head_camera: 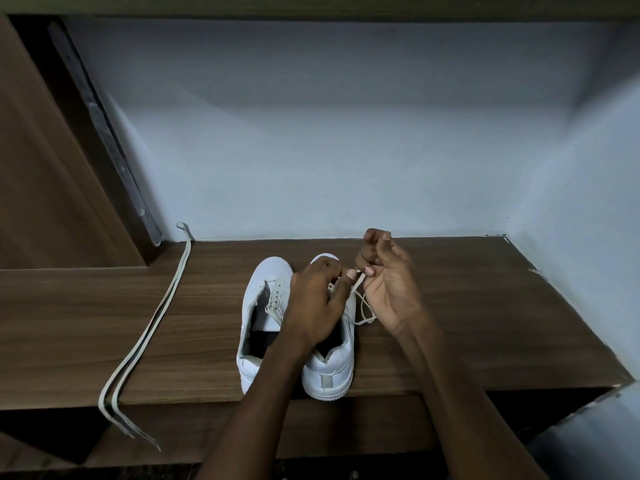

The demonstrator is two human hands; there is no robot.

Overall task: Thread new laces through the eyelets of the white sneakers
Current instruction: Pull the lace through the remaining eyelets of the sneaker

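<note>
Two white sneakers stand side by side near the front edge of the wooden shelf (467,306), heels toward the person, toes toward the back wall. The left sneaker (258,306) is unlaced, its tongue loose and its row of small eyelets bare. The right sneaker (330,370), smooth and leather-like with a grey heel tab, is partly hidden under the left hand (320,303), whose fingers curl over its eyelet area. The right hand (389,282), fingers curled, pinches a flat pale lace (363,306) that loops down beside the shoe; which eyelet it passes through I cannot tell. A second flat lace (152,327), doubled over, lies along the shelf's left part, its two ends hanging over the front edge.
</note>
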